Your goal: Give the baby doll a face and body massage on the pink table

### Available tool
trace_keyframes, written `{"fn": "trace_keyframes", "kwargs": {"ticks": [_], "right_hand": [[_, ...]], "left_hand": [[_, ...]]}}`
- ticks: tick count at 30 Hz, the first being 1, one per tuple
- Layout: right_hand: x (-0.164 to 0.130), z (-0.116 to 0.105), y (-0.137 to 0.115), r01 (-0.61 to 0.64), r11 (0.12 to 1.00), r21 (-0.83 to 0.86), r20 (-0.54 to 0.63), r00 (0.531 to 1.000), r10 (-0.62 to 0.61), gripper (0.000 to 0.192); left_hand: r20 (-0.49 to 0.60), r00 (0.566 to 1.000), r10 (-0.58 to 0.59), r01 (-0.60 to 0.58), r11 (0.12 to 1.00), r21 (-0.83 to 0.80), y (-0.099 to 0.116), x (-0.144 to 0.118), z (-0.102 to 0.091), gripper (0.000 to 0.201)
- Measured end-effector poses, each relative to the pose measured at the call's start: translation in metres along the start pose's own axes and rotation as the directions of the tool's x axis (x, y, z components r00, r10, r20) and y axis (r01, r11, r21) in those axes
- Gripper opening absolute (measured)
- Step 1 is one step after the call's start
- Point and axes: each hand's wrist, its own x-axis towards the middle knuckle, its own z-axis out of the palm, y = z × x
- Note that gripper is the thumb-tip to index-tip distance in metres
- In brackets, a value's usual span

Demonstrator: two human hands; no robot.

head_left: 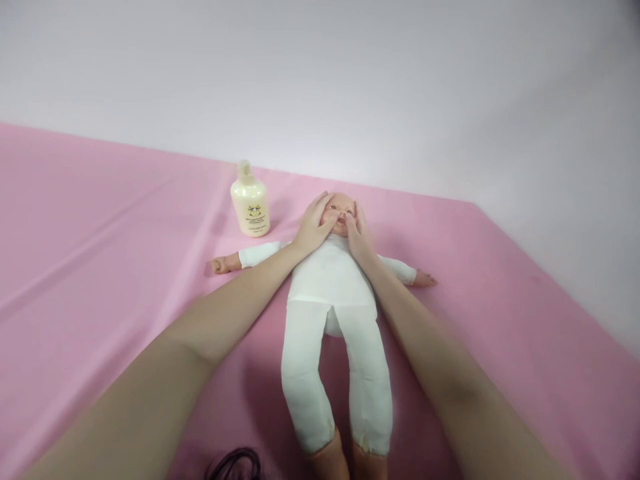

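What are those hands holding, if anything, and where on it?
The left hand and right hand cup the head of the doll from both sides; whether they hold it or merely rest there cannot be told.

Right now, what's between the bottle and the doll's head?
In the head view: pink cover beside the bottle, then the left hand, lying against the doll's head.

Left hand (313, 228) and right hand (363, 239) on a doll (331, 277)
They press softly to both sides of its face. It lies on its back on pink cloth (115, 220), arms out wide, near a pale yellow bottle (251, 207).
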Motion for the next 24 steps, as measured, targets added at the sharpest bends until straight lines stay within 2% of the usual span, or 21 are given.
{"fn": "trace_keyframes", "kwargs": {"ticks": [24], "right_hand": [[0.0021, 0.0003, 0.0027, 0.005, 1.000, -0.006, -0.011, 1.000, -0.005, 0.091]], "left_hand": [[0.001, 1.000, -0.025, 0.025, 1.000, -0.008, 0.0017, -0.0007, -0.0002, 0.067]]}}
